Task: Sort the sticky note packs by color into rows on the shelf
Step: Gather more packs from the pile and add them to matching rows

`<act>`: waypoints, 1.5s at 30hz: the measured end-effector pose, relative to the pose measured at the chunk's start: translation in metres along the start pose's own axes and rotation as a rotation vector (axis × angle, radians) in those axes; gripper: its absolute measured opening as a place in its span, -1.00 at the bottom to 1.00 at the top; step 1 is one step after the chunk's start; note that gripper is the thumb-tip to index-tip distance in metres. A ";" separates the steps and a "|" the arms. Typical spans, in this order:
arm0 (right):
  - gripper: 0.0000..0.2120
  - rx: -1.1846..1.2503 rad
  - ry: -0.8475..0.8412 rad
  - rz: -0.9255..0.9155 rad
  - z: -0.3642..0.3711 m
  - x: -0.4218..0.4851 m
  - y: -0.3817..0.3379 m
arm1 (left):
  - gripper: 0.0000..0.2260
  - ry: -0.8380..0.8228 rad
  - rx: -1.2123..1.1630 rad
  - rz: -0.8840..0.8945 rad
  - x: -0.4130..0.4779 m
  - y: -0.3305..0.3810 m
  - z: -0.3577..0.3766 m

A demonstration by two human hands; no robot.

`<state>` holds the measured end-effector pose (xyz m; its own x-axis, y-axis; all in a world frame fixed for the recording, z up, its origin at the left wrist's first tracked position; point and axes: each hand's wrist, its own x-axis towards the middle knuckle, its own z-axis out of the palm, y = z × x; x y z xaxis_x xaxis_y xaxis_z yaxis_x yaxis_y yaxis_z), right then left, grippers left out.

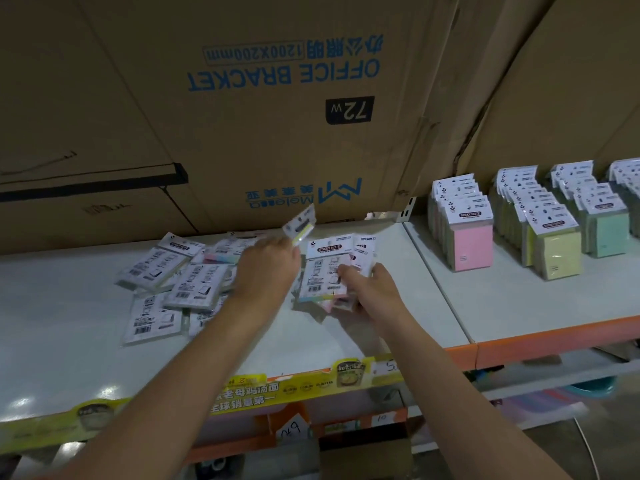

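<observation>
Head view shows the picking stage of the sort, with packs being gathered before they go to their rows. The left hand (266, 268) pinches 1 plastic-wrapped sticky note pack with a yellow edge (300, 226) between thumb and fingertips, raised clear of the white metal shelf (433, 306). The right hand (369, 289) curls round a small upright stack of wrapped sticky note packs (320, 271) just above the shelf. Several pastel colours show along the foot of the stack, and I cannot tell whether that is 1 mixed pack or several.

Left of the hands lies a loose heap of unsorted wrapped packs (169, 282), flat and overlapping. Past the shelf seam to the right stand the finished rows: a pink row (462, 233), a yellow row (550, 240) and a mint-green row (601, 220), with more at the frame edge.

The yellow-edged pack most likely belongs with the yellow row, which is well apart from it. Getting there means reaching across the right hand and its stack, then setting the pack upright at the row's front without tipping its neighbours. Brown cardboard boxes (242, 116) crowd the back of the shelf, and the glossy wrap looks slippery.
</observation>
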<state>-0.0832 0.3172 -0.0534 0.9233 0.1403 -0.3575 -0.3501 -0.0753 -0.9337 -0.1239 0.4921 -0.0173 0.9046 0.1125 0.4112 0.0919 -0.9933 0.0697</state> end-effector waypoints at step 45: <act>-0.75 -0.186 0.014 -0.177 -0.021 -0.099 -0.001 | -0.62 -0.494 -1.950 -0.715 -0.110 0.024 -0.009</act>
<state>-0.1704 0.2829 -0.0165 0.9701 0.1539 -0.1876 -0.1491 -0.2317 -0.9613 -0.2248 0.4562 -0.0523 0.9552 0.0258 -0.2949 0.2361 0.5345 0.8116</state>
